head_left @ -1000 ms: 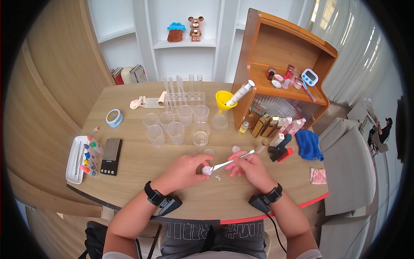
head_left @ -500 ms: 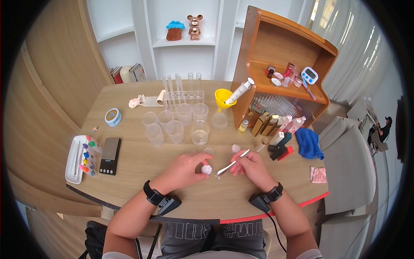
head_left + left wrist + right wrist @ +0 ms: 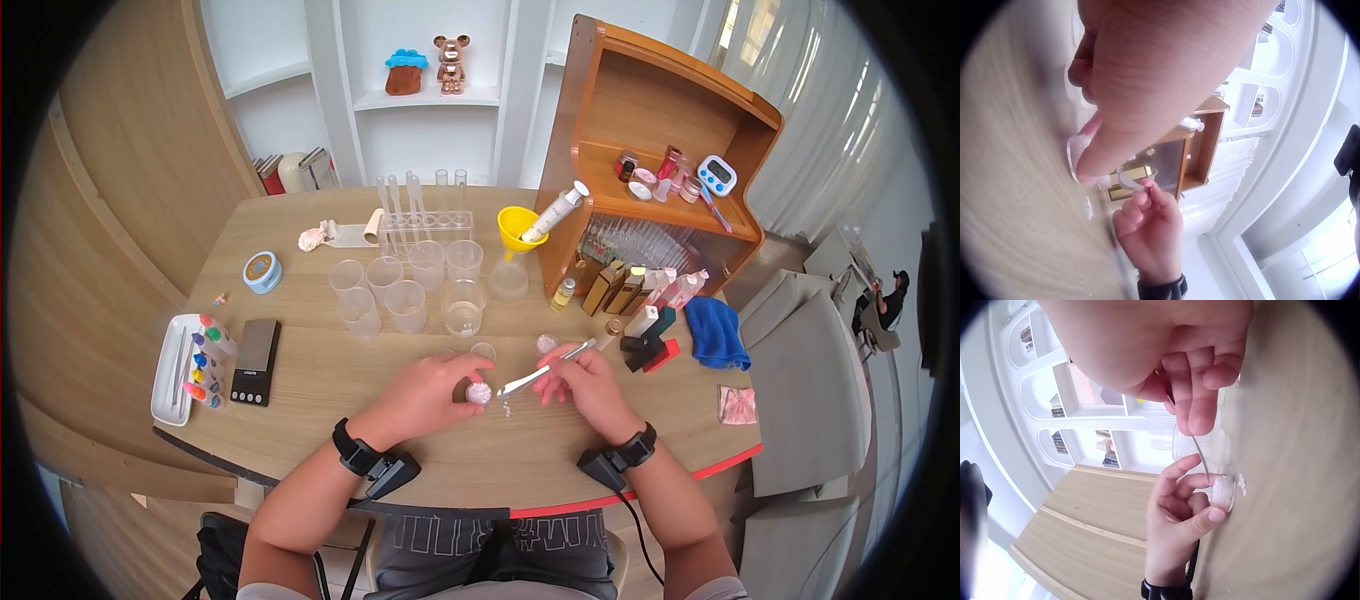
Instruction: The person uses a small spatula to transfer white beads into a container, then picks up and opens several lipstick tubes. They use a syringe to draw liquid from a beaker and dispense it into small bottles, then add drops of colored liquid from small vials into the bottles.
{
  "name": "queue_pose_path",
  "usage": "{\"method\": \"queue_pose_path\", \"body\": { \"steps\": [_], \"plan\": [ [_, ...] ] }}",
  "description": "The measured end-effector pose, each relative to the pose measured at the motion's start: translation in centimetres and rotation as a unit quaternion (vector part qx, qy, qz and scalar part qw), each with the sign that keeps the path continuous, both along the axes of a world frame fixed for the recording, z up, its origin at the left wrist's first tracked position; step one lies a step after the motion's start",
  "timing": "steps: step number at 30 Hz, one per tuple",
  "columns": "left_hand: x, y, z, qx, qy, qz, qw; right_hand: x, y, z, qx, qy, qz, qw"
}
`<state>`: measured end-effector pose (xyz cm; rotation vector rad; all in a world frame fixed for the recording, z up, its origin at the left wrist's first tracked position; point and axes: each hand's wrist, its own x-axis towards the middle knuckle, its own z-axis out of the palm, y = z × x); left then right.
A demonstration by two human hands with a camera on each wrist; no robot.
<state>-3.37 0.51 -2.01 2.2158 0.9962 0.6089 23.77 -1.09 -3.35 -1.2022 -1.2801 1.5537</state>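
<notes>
My left hand [image 3: 428,392] grips a small clear round jar [image 3: 479,394] of pale pink, crumbly material between thumb and fingers, low over the table. In the right wrist view the jar [image 3: 1223,493] shows side-on in the left thumb and fingers. A slim metal spatula [image 3: 522,383] is pinched in my right hand [image 3: 588,382], its tip just right of the jar. White crumbs [image 3: 507,409] lie on the wood below that tip. Behind the left fingers stands a small clear cup [image 3: 484,351], and a second small pot of pink material [image 3: 547,344] sits near the right hand.
Several clear plastic cups [image 3: 406,306] and a test tube rack [image 3: 430,228] stand behind the hands. A black scale [image 3: 257,362] and white tray [image 3: 161,398] are left. Rightward are a flask with a yellow funnel [image 3: 520,227], cosmetic boxes [image 3: 628,291] and a wooden cabinet [image 3: 660,110].
The spatula has moved from over the jar's mouth to the right, down toward the table crumbs, then lifted slightly. More crumbs show on the table. The left hand keeps the jar nearly in place.
</notes>
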Motion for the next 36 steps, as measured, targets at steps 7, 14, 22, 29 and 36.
{"method": "queue_pose_path", "body": {
  "steps": [7, 14, 22, 29, 36],
  "plan": [
    [-0.1, 0.0, -0.3, 0.028, -0.023, -0.002, 0.999, -1.2, -0.4, 0.1, 0.007, 0.001, 0.004, 1.0],
    [0.0, 0.1, -0.4, 0.026, -0.017, -0.005, 0.999, -0.4, 0.0, 0.0, 0.01, 0.013, -0.044, 0.999],
    [0.0, 0.0, -0.3, 0.019, -0.013, -0.002, 1.0, -0.2, 0.2, -0.1, -0.01, -0.007, -0.039, 0.999],
    [-0.1, 0.0, -0.2, 0.028, -0.006, -0.002, 1.0, -0.4, 0.1, -0.2, 0.007, -0.028, -0.038, 0.999],
    [0.0, -0.1, -0.1, 0.02, -0.003, 0.001, 1.0, -0.7, -0.2, 0.1, 0.027, 0.028, -0.025, 0.999]
  ]
}}
